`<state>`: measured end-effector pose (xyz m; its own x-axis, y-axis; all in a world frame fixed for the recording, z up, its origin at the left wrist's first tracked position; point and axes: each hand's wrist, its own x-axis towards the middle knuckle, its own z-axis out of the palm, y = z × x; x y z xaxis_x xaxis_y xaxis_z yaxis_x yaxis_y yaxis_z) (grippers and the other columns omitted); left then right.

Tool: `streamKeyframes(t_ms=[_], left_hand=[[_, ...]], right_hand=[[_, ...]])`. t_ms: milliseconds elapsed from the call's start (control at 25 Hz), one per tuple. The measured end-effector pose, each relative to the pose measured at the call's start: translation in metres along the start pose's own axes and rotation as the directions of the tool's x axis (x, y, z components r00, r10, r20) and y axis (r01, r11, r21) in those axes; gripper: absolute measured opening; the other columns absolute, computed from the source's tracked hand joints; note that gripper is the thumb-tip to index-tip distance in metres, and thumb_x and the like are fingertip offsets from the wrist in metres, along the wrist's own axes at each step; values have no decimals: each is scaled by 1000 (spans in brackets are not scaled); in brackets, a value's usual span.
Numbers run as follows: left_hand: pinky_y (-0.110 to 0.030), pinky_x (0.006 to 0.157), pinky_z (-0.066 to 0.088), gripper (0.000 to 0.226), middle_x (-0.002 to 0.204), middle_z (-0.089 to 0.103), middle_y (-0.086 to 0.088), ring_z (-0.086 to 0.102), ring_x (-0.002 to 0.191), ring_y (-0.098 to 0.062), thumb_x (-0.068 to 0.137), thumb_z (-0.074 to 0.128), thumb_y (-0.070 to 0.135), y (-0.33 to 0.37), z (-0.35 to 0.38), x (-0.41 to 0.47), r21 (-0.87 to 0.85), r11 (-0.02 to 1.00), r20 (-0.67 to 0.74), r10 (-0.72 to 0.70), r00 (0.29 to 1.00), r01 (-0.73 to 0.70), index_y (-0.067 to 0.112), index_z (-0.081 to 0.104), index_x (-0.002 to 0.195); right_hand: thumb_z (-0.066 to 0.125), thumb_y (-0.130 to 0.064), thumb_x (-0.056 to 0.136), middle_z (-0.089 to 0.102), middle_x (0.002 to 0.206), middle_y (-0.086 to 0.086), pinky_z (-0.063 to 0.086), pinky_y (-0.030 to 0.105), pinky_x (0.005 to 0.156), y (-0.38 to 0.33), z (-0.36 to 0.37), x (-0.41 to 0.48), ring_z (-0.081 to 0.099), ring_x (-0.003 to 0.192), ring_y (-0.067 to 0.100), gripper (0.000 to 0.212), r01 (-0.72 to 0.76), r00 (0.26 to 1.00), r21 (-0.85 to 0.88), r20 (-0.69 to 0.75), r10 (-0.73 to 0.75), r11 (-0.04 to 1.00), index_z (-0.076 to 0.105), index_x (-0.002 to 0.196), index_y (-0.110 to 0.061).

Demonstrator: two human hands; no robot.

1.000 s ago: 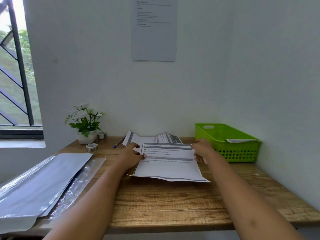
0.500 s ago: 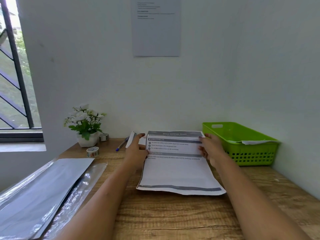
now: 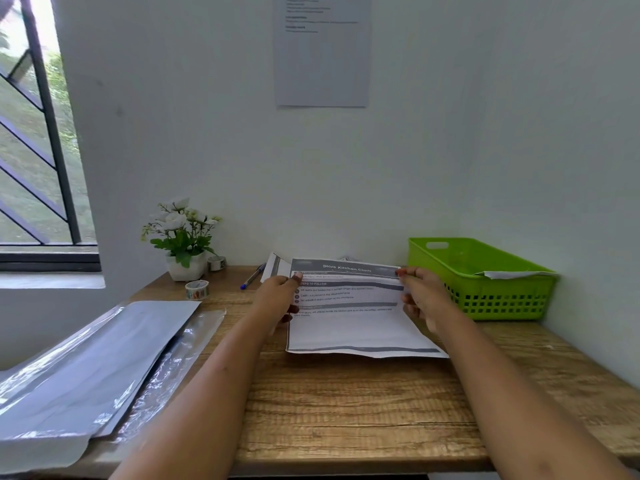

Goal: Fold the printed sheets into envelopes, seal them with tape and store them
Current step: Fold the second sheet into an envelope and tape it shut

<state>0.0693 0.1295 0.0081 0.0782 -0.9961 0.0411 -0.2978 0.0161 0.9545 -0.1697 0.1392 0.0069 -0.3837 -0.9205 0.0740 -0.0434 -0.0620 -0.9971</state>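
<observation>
A printed sheet (image 3: 353,327) with grey header bars lies on the wooden desk (image 3: 346,410), its far end lifted slightly. My left hand (image 3: 277,299) pinches its left edge, thumb on top. My right hand (image 3: 420,299) pinches the right edge near the top corner. Another printed sheet (image 3: 275,268) peeks out behind the left hand. A patterned tape roll (image 3: 196,289) sits at the back left, and a second tape roll (image 3: 216,263) stands by the flower pot. A green basket (image 3: 485,299) at the right holds a folded white paper (image 3: 512,274).
A white pot of flowers (image 3: 183,244) stands at the back left corner. A blue pen (image 3: 252,277) lies beside it. Shiny silver and clear plastic bags (image 3: 90,368) cover the desk's left side. A notice (image 3: 322,50) hangs on the wall; a barred window (image 3: 34,133) is at left.
The sheet was spread flat from a bent state, and now its far end is raised a little. Both hands moved up its side edges toward the top corners.
</observation>
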Motion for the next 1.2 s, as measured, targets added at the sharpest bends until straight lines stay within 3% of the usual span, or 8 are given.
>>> streamKeyframes(t_ms=[240, 400, 480, 680, 840, 960, 1080, 1200], left_hand=[[-29, 57, 50, 36, 87, 59, -14, 57, 67, -21, 91, 56, 43, 1, -5, -3, -115, 983, 105, -131, 986, 143, 7, 53, 98], [-32, 70, 48, 38, 90, 61, -12, 53, 75, -21, 86, 65, 39, -4, -7, 3, 263, 962, 105, -101, 989, 70, 2, 58, 95], [-27, 62, 40, 39, 79, 55, -7, 49, 71, -18, 88, 61, 42, -3, -6, 3, 406, 914, 110, -81, 991, 29, 3, 57, 90], [-26, 64, 38, 36, 69, 52, -2, 50, 73, -16, 85, 62, 44, -7, -1, 6, 624, 781, 105, -28, 994, -44, 13, 55, 68], [-26, 74, 43, 24, 97, 60, -5, 52, 85, -15, 81, 70, 34, -12, -1, 8, 607, 786, 138, 41, 990, -117, 15, 58, 91], [-32, 95, 43, 54, 129, 51, -4, 50, 115, -20, 79, 73, 23, -12, -2, 10, 591, 774, 198, 135, 971, -228, 22, 47, 126], [-35, 100, 43, 39, 129, 52, 0, 49, 117, -21, 81, 69, 14, -9, 2, 12, 662, 634, 301, 262, 917, -399, 31, 60, 115], [-24, 85, 46, 31, 120, 62, 0, 55, 106, -16, 86, 59, 0, -11, 5, 10, 573, 721, 378, 189, 906, -389, 28, 73, 92]], right_hand=[[47, -3, 90, 42, 57, 3, 18, 10, 32, -6, -5, -1, 29, 44, 13, 20, 25, 998, -217, 62, -12, 976, 64, 90, -12], [45, 6, 88, 38, 57, 5, 14, 10, 36, 3, -12, 5, 21, 33, 8, 24, -31, 987, -366, 136, 87, 930, 63, 84, -9], [46, 9, 86, 39, 57, 5, 15, 9, 35, 6, -12, 5, 20, 28, 6, 26, -24, 983, -440, 152, 101, 898, 62, 77, -10], [55, 12, 83, 51, 61, 4, 26, 11, 28, 8, -11, 5, 40, 26, 0, 25, 49, 988, -520, 151, 35, 853, 61, 74, -11], [65, 4, 80, 60, 72, 3, 38, 17, 50, 13, -9, 9, 51, 60, 10, 21, 115, 989, -598, 143, -36, 794, 66, 73, -15], [77, -10, 74, 64, 96, 6, 44, 21, 69, 10, -10, 8, 59, 84, 19, 16, 158, 987, -794, 144, -70, 587, 69, 85, -20], [81, -19, 71, 51, 124, 9, 45, 28, 93, -3, -3, -5, 57, 109, 25, 38, 258, 965, -869, 212, -152, 422, 68, 106, -24], [72, -46, 78, 62, 122, 0, 43, 28, 96, -21, 14, -29, 56, 112, 16, 37, 462, 862, -765, 505, -27, 449, 68, 110, -28]])
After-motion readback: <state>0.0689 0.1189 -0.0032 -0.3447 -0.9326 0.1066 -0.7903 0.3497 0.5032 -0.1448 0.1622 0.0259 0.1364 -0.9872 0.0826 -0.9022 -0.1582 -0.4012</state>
